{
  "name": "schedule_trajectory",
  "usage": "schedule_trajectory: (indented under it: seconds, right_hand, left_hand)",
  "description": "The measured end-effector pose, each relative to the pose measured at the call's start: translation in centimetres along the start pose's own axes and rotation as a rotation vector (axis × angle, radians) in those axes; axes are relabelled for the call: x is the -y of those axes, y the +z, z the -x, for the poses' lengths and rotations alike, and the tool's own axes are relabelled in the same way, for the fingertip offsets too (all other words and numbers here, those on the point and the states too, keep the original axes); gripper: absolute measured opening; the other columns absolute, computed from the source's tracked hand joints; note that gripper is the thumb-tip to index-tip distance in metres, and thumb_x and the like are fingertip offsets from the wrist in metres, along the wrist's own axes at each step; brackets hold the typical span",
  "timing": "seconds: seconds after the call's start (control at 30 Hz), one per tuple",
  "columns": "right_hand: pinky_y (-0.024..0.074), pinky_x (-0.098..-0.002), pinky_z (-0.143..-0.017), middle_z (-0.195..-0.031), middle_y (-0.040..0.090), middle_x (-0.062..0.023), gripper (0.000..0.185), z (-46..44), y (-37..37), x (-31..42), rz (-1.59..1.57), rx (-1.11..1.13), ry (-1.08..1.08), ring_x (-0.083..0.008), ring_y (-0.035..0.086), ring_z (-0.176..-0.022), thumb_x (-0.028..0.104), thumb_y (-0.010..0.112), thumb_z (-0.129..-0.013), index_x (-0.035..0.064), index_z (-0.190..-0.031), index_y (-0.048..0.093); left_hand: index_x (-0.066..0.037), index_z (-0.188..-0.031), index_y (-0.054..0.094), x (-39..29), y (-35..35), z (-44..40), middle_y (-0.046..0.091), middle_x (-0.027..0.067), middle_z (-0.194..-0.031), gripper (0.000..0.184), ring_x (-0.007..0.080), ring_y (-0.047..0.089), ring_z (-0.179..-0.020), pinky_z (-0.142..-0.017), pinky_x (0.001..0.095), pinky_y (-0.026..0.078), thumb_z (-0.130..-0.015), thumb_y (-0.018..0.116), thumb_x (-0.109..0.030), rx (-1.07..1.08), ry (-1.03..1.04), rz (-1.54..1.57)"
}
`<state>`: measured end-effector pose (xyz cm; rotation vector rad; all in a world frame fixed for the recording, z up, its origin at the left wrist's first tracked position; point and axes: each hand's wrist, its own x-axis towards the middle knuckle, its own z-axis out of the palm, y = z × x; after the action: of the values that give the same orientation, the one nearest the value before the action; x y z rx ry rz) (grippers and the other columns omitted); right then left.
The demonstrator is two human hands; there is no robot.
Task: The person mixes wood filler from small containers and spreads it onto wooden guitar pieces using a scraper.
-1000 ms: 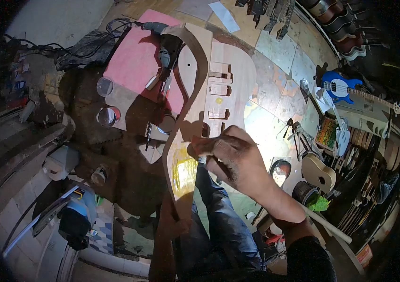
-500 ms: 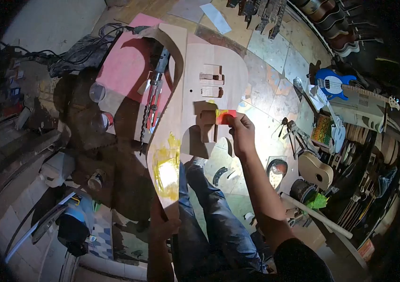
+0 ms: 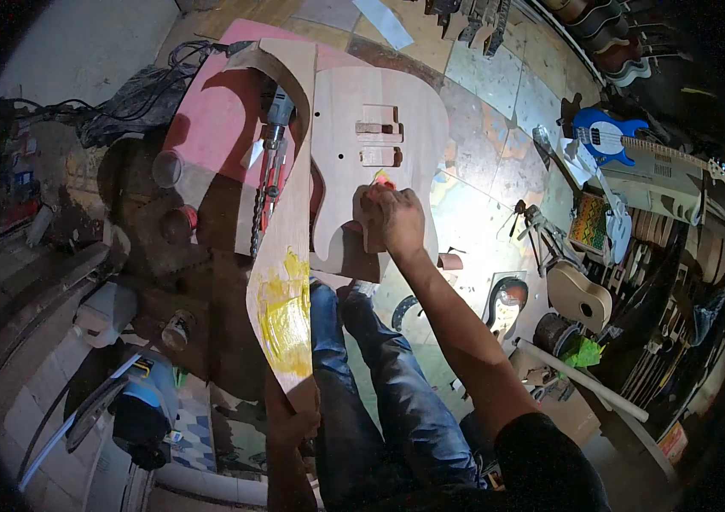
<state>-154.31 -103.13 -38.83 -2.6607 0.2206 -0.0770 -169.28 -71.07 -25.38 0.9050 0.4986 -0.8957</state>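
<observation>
Ahead, at the right hand's [image 3: 400, 224] pinched fingertips, a small red piece [image 3: 384, 181] meets the guitar body [image 3: 341, 98]. Nearer the wearer, the left hand [image 3: 296, 427] is closed around the near end of the curved wooden piece [image 3: 284, 299], whose long axis runs forward from that grip, left of the body.

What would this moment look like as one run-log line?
left hand: gripping lower end of wooden strip | right hand: holding red piece at guitar body | yellow smear: on wooden strip | blue guitar: off to the right
</observation>
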Motion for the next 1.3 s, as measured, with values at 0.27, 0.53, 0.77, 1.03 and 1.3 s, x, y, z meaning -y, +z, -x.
schedule_trajectory:
  seconds: [0.27,0.53,0.77,1.03,1.3]
  right_hand:
    - [0.0482,-0.0466,-0.07,-0.082,0.062,-0.019,0.016,-1.0,-1.5,-0.9,-0.07,-0.052,0.299,-0.0381,0.059,-0.076,0.009,0.066,-0.076,0.0021,-0.089,0.058]
    - [0.0473,-0.0474,-0.067,-0.078,0.062,-0.0211,0.017,-1.8,2.0,-0.7,-0.021,-0.01,0.243,-0.0396,0.061,-0.077,0.012,0.065,-0.08,0.0018,-0.09,0.055]
    - [0.0492,-0.0289,-0.068,-0.082,0.065,-0.0106,0.009,-0.2,-1.7,-2.3,-0.65,0.077,0.545,-0.0177,0.062,-0.073,0.007,0.059,-0.09,-0.0014,-0.091,0.056]
    - [0.0473,-0.03,-0.061,-0.077,0.064,-0.012,0.007,-0.1,-2.4,-1.2,-0.508,-0.126,0.527,-0.0184,0.059,-0.065,0.007,0.06,-0.089,0.0007,-0.089,0.058]
    - [0.0473,-0.0403,-0.073,-0.089,0.066,-0.0123,0.032,0.3,1.1,-0.1,0.082,0.016,-0.064,-0.0318,0.058,-0.081,0.008,0.066,-0.071,0.0035,-0.102,0.061]
  left_hand:
    - [-0.001,-0.132,0.036,-2.2,3.1,0.3,0.054,0.0052,-0.074,0.086,0.0109,0.053,-0.054,-0.044,0.0232,0.044,-0.061,0.08,-0.019,-0.164,0.188,-0.029]
    - [-0.002,-0.132,0.037,0.1,0.3,0.6,0.054,0.0056,-0.072,0.08,0.0124,0.052,-0.053,-0.045,0.0243,0.044,-0.059,0.07,-0.01,-0.097,0.088,0.062]
    - [-0.001,-0.132,0.036,-1.7,1.7,-0.2,0.052,0.0058,-0.07,0.079,0.012,0.051,-0.05,-0.042,0.0245,0.042,-0.061,0.07,-0.008,-0.031,0.03,-0.001]
    - [-0.002,-0.137,0.029,-1.4,2.4,0.2,0.052,0.0076,-0.072,0.091,0.0139,0.05,-0.051,-0.042,0.0246,0.042,-0.057,0.072,-0.004,-0.097,0.13,0.08]
    - [-0.004,-0.137,0.03,-1.4,2.0,0.3,0.053,0.0078,-0.075,0.091,0.014,0.05,-0.054,-0.043,0.0242,0.042,-0.057,0.074,-0.006,-0.126,0.064,0.139]
